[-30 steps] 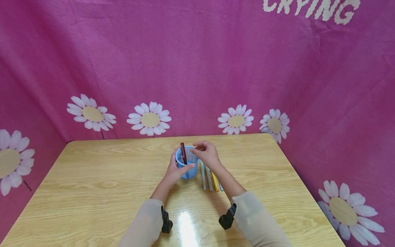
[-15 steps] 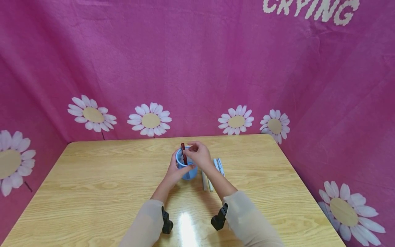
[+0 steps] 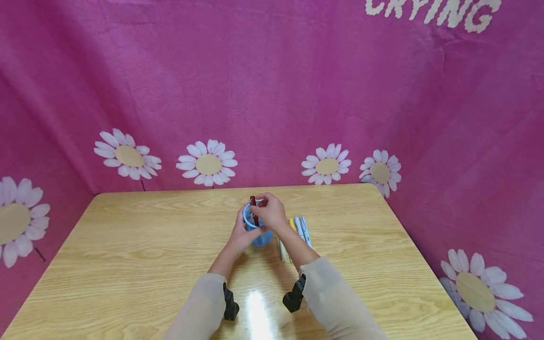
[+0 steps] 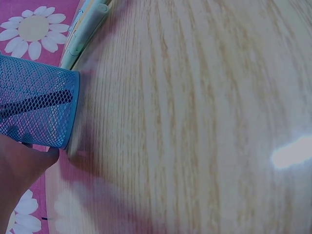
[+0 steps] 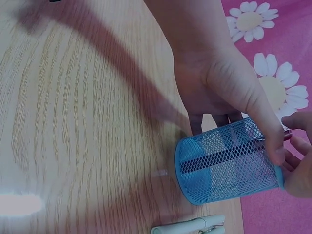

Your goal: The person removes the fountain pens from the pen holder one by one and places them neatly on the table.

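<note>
A light-blue mesh pen cup (image 3: pixel 262 240) stands on the wooden table. My left hand (image 3: pixel 241 237) grips it round its left side, thumb across the front; the left wrist view shows the thumb against the mesh (image 4: pixel 39 105). One dark red pen (image 3: pixel 253 200) stands inside, its top above the rim. My right hand (image 3: pixel 273 213) is over the cup's opening, with thumb and fingers pinching the pen's upper part. In the right wrist view, the pen's red end (image 5: pixel 288 134) shows between the right fingers, and its dark shaft (image 5: pixel 219 157) shows through the mesh.
Several pens lie side by side right of the cup: two pale blue pens (image 3: pixel 303 230), a yellow pen (image 3: pixel 292 224) and pale ones, partly hidden by my right forearm. A pink flowered cloth (image 3: pixel 272 94) hangs behind the table (image 3: pixel 140 255).
My right hand has moved left, from the cup's right rim to the red pen, and now pinches it. The left hand keeps its grip on the cup.
</note>
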The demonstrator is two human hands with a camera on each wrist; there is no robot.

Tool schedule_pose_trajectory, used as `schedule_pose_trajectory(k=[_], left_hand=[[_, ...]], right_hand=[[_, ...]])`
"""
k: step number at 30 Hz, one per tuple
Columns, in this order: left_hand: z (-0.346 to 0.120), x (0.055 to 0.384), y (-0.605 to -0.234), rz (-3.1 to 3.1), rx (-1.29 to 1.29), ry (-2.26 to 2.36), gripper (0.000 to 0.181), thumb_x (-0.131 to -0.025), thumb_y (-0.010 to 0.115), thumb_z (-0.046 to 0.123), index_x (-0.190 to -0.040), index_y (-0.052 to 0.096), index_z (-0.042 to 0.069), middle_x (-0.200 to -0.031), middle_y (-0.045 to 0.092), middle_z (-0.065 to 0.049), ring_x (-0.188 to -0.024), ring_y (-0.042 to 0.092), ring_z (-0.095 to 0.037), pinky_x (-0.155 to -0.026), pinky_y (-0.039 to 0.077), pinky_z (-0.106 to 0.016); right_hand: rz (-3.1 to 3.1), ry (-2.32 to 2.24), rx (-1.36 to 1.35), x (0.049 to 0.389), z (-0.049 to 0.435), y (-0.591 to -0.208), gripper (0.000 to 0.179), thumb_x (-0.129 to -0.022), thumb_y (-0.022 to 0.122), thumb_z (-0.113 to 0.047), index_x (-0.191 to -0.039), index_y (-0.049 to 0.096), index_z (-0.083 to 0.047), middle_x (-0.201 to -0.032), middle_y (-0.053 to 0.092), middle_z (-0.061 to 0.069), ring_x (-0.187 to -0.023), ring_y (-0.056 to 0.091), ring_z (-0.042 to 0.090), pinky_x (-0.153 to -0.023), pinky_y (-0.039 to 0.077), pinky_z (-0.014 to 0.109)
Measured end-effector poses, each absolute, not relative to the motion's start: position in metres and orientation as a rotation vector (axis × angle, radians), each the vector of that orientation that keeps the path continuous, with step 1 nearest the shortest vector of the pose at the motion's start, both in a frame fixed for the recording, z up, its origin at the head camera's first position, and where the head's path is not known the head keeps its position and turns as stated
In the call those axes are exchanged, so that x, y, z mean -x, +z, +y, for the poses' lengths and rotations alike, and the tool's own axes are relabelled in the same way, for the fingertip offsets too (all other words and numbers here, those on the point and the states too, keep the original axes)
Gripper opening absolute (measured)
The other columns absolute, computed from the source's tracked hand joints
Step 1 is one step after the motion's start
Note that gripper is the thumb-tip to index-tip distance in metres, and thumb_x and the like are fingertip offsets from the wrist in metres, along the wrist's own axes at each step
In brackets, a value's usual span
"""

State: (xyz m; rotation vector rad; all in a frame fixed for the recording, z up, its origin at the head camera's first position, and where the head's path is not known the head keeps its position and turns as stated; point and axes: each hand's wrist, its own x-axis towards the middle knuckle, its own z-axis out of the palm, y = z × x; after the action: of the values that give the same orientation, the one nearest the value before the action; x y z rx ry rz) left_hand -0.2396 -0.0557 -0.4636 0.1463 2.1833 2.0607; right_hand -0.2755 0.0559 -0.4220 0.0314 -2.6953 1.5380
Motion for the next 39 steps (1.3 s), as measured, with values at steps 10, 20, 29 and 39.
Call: schedule_pose_trajectory(k=[10, 20, 29, 39], left_hand=[[-0.057, 0.247, -0.475, 2.186, -0.178, 2.085, 0.089, -0.081, 0.071, 0.014, -0.149, 0.015, 0.014, -0.152, 0.023, -0.016, -0.139, 0.023, -0.036, -0.111, 0.024, -0.056], [-0.055, 0.258, -0.493, 2.202, -0.100, 2.089, 0.094, -0.077, 0.074, 0.012, -0.150, 0.014, 0.014, -0.153, 0.021, -0.018, -0.141, 0.020, -0.035, -0.114, 0.019, -0.052], [-0.058, 0.241, -0.465, 2.208, -0.118, 2.047, 0.091, -0.080, 0.069, 0.013, -0.150, 0.010, 0.011, -0.154, 0.016, -0.021, -0.142, 0.015, -0.038, -0.114, 0.018, -0.053], [-0.057, 0.241, -0.465, 2.210, -0.118, 2.063, 0.092, -0.080, 0.070, 0.012, -0.150, 0.011, 0.009, -0.153, 0.020, -0.022, -0.140, 0.019, -0.038, -0.114, 0.020, -0.053]], right_hand=[[-2.764, 1.428, -0.033, 0.278, 0.051, -0.422, 0.034, -0.081, 0.071, -0.017, -0.111, 0.062, -0.005, -0.095, 0.065, 0.012, -0.086, 0.061, 0.023, -0.073, 0.052, 0.033], [-2.859, 1.392, -0.088, 0.281, 0.045, -0.424, 0.030, -0.082, 0.068, -0.015, -0.110, 0.062, -0.005, -0.096, 0.065, 0.011, -0.086, 0.060, 0.021, -0.070, 0.052, 0.029], [-2.882, 1.367, -0.116, 0.283, 0.042, -0.427, 0.032, -0.086, 0.066, -0.023, -0.113, 0.061, -0.006, -0.099, 0.066, 0.012, -0.089, 0.061, 0.024, -0.073, 0.051, 0.032], [-2.855, 1.374, -0.152, 0.284, 0.042, -0.427, 0.026, -0.087, 0.062, -0.016, -0.111, 0.062, -0.004, -0.101, 0.066, 0.014, -0.096, 0.061, 0.026, -0.082, 0.051, 0.036]])
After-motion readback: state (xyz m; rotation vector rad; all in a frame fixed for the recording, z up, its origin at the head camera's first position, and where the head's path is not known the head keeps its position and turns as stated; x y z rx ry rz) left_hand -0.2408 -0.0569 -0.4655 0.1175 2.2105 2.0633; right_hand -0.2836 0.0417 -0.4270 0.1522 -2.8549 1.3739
